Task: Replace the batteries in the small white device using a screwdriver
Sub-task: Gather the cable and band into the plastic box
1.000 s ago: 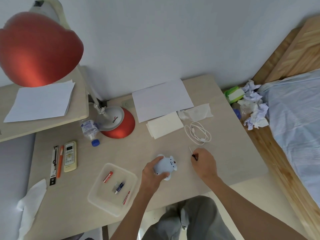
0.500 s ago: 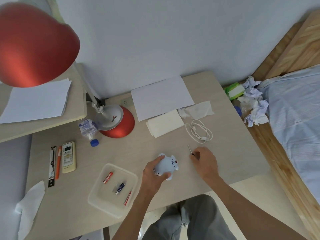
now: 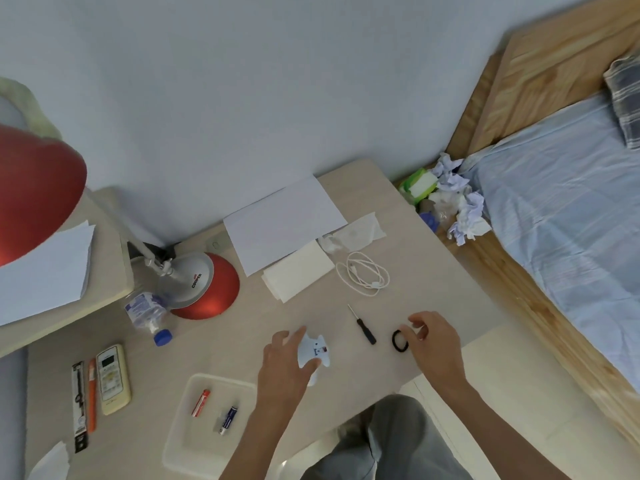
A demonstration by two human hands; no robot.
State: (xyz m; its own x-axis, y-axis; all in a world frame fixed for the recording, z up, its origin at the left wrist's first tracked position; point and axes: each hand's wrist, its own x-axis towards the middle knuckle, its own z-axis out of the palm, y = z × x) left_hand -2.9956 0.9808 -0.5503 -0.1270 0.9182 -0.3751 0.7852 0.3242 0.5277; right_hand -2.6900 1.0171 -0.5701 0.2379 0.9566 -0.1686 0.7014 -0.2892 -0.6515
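The right hand (image 3: 437, 344) has let go of the small black-handled screwdriver (image 3: 362, 325), which now lies free on the desk (image 3: 433, 271) between the two hands, so unscrewing seems either done or paused. Its loosely curled fingers now touch a black ring (image 3: 399, 340) beside it. The left hand (image 3: 284, 363) wraps the small white device (image 3: 314, 352), thumb and fingers closed around it, near the tray (image 3: 180, 441) holding batteries (image 3: 201, 403).
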